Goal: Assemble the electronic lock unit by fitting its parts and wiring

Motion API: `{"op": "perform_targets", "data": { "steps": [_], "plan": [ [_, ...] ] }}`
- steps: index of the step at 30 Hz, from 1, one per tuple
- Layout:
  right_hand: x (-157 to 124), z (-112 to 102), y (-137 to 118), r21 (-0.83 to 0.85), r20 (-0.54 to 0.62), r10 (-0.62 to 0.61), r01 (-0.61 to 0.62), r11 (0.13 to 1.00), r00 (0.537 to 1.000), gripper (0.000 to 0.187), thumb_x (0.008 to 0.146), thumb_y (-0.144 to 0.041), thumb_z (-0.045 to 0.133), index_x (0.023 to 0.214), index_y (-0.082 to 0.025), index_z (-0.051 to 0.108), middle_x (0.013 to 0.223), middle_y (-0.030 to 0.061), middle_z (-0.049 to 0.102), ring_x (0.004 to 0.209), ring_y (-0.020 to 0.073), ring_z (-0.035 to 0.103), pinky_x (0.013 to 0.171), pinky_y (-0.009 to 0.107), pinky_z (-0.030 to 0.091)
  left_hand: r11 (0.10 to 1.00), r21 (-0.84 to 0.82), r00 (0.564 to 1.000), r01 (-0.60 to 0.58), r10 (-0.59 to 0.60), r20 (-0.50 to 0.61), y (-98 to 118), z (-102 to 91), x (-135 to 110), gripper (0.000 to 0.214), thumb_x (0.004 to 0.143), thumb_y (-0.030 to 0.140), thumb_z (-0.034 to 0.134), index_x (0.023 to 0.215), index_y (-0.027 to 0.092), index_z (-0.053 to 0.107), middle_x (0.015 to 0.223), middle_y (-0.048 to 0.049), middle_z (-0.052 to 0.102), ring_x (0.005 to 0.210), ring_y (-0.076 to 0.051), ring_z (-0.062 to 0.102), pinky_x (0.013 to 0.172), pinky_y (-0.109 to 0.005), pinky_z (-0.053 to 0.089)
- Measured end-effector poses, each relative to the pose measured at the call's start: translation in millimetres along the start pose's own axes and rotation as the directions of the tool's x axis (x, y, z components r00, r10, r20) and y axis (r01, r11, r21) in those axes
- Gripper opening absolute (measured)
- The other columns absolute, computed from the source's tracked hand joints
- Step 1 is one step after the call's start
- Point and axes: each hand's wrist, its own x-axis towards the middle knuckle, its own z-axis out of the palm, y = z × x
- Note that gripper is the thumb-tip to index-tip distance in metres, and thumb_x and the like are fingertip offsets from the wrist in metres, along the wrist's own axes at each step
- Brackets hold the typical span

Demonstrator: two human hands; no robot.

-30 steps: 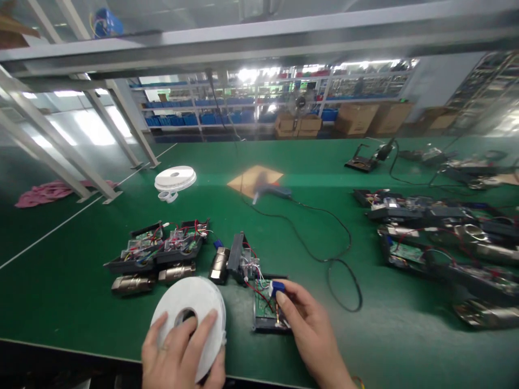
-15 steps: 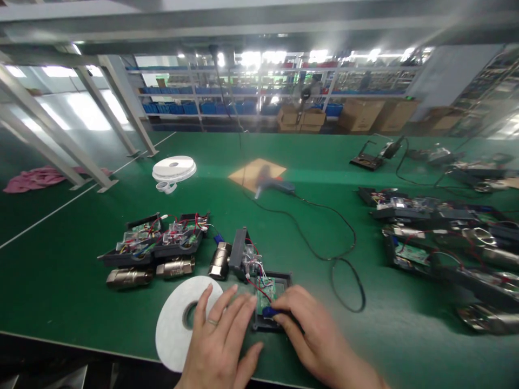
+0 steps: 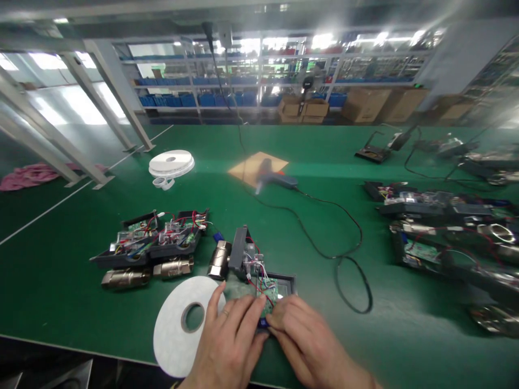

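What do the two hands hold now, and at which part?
Both hands press together on a small blue part over the open black housing; only its edge shows between the fingers, so the exact hold cannot be told.

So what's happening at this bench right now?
A person works at a green bench. Both hands meet over an open black housing with a green circuit board and red and white wires. The left hand and right hand press a small blue part between their fingertips. A white tape reel lies flat beside the left hand.
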Motion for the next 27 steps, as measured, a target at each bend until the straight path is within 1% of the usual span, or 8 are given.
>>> {"op": "perform_targets", "data": {
  "steps": [5,8,11,14,18,22,25,27],
  "plan": [
    [1,-10,2,0.109,0.077,-0.009,0.001,0.994,0.997,0.016,0.098,-0.006,0.049,0.103,-0.018,0.059,0.098,0.0087,0.067,0.090,0.0217,0.058,0.083,0.038,0.052,0.998,-0.016,0.998,-0.057,0.057,0.016,0,2.4,-2,0.026,0.101,0.019,0.046,0.120,0.012,0.063,0.080,-0.0016,0.068,0.073,-0.019,0.063,0.110,-0.049,0.038],
    [5,-17,0,0.183,0.070,0.018,-0.030,0.983,0.997,0.016,0.096,-0.006,0.049,0.100,-0.019,0.058,0.098,0.0072,0.066,0.091,0.0211,0.057,0.084,0.038,0.052,0.997,-0.037,0.997,-0.073,0.074,0.024,1,2.9,-1,0.023,0.099,0.015,0.048,0.117,0.013,0.062,0.076,-0.0012,0.067,0.069,-0.019,0.062,0.103,-0.051,0.046],
    [5,-21,-2,0.220,0.098,0.036,-0.057,0.974,0.995,0.017,0.094,-0.012,0.054,0.107,-0.020,0.059,0.100,0.0070,0.065,0.094,0.0225,0.058,0.090,0.041,0.053,0.995,-0.071,0.997,-0.066,0.069,0.031,2,4.0,-4,0.021,0.095,0.009,0.049,0.110,0.014,0.064,0.074,-0.0014,0.067,0.069,-0.018,0.062,0.101,-0.050,0.050],
    [-3,-19,-2,0.125,0.059,0.026,-0.034,0.992,0.998,0.027,0.089,-0.009,0.058,0.113,-0.020,0.057,0.106,0.0083,0.065,0.103,0.0242,0.058,0.100,0.044,0.050,0.995,-0.081,0.998,-0.055,0.056,0.010,1,6.7,-8,0.019,0.094,0.007,0.051,0.105,0.014,0.065,0.073,-0.0017,0.065,0.069,-0.018,0.061,0.101,-0.051,0.049],
    [-14,-16,4,-0.071,0.019,0.007,-0.006,0.997,1.000,0.022,0.089,-0.004,0.059,0.107,-0.017,0.057,0.108,0.0112,0.063,0.110,0.0269,0.054,0.104,0.048,0.048,0.995,-0.083,0.998,-0.061,0.060,-0.008,0,8.7,-11,0.019,0.094,0.006,0.051,0.104,0.013,0.065,0.070,-0.0007,0.064,0.069,-0.017,0.059,0.102,-0.051,0.046],
    [-15,-14,6,-0.071,0.016,-0.035,0.037,0.997,0.999,0.020,0.091,0.000,0.053,0.103,-0.014,0.061,0.101,0.0113,0.063,0.103,0.0258,0.053,0.097,0.047,0.052,0.993,-0.070,0.995,-0.092,0.090,-0.038,1,10.2,-7,0.017,0.095,0.006,0.049,0.100,0.012,0.065,0.066,0.0008,0.060,0.064,-0.016,0.056,0.101,-0.051,0.045],
    [-14,-13,5,-0.057,0.024,-0.028,0.029,0.998,0.999,0.021,0.090,0.001,0.053,0.101,-0.014,0.062,0.100,0.0109,0.063,0.101,0.0253,0.053,0.096,0.046,0.052,0.995,-0.047,0.995,-0.088,0.085,-0.056,1,14.2,-4,0.017,0.096,0.008,0.049,0.097,0.013,0.065,0.064,0.0015,0.060,0.062,-0.016,0.056,0.101,-0.049,0.045],
    [-15,-13,7,-0.070,0.020,-0.027,0.028,0.997,0.999,0.021,0.091,0.001,0.052,0.101,-0.014,0.062,0.100,0.0109,0.063,0.102,0.0255,0.053,0.094,0.044,0.053,0.996,-0.028,0.992,-0.083,0.080,-0.096,0,15.6,-3,0.020,0.099,0.012,0.047,0.096,0.015,0.066,0.063,0.0017,0.059,0.060,-0.017,0.055,0.095,-0.046,0.048]
  ]
}}
